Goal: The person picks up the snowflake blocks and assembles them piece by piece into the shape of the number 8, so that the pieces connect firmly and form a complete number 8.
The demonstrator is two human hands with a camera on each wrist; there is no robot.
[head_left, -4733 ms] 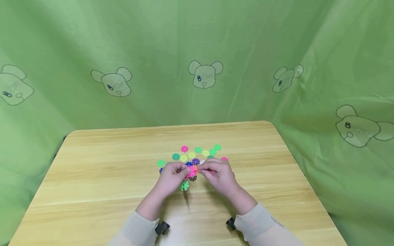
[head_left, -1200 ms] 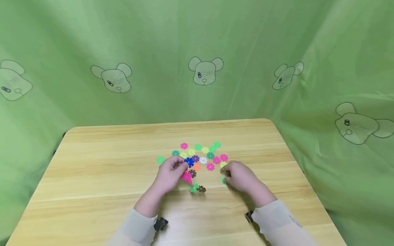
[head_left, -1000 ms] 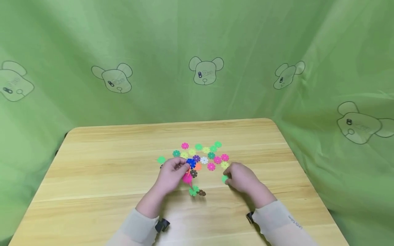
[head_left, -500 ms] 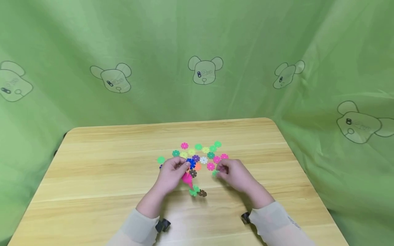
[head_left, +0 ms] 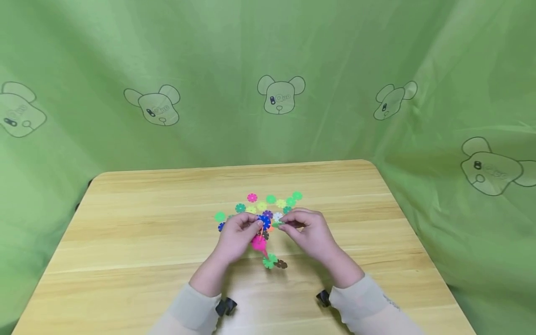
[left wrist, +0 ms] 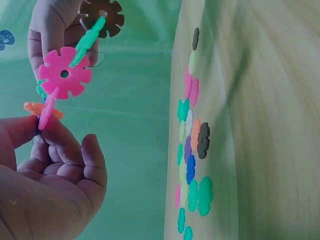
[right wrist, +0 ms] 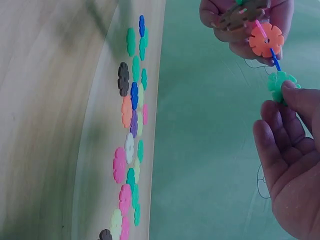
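My left hand [head_left: 237, 237] pinches a chain of slotted plastic snowflake discs between thumb and fingers. The gripped end has a blue disc [head_left: 264, 222] and an orange disc [right wrist: 266, 41]. From there hang pink discs [left wrist: 65, 73], a green disc [head_left: 270, 261] and, last, a brown disc [head_left: 282, 264]. In my right hand [head_left: 311, 235], thumb and fingertips pinch a loose-coloured match, a green snowflake disc [right wrist: 281, 86]. Its edge meets the edge of the blue disc in the right wrist view; how deeply the slots engage, I cannot tell.
Several loose snowflake discs lie flat on the wooden table [head_left: 138, 242] behind the hands, among them a pink one [head_left: 252, 197], a purple one [head_left: 267, 214] and a white one [head_left: 278, 217]. A green curtain [head_left: 209, 139] surrounds the table.
The blue disc has joined the chain in my left hand. My right hand picked up a green disc at the right of the pile and brought it left to the blue disc.
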